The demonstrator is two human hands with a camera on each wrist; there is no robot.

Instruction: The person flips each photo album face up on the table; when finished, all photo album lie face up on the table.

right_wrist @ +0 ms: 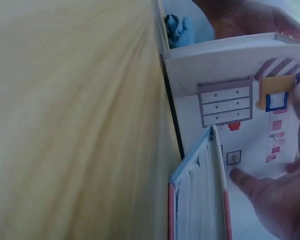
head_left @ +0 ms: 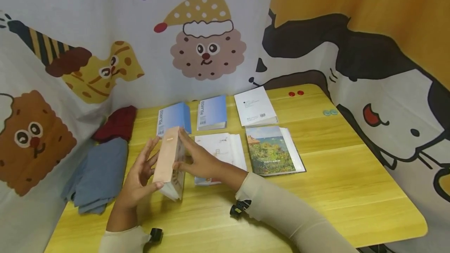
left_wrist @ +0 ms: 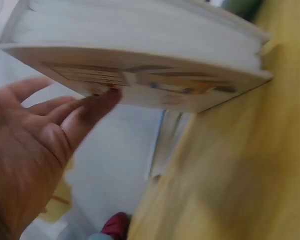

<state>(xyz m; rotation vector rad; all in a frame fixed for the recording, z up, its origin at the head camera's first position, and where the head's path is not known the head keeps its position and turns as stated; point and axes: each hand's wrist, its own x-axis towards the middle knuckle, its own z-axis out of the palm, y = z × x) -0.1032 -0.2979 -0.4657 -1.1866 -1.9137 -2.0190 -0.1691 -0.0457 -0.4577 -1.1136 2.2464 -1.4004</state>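
Yellow tabletop spans the lower frame; left of centre, the peach-spined album is tilted, and the grip of left hand and right hand holds it; even pressure should steady it best, with page edges kept together; more open room lies toward lower right

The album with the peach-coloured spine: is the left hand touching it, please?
Touching. The left wrist view shows the left hand with a fingertip resting on the album, against its illustrated cover.
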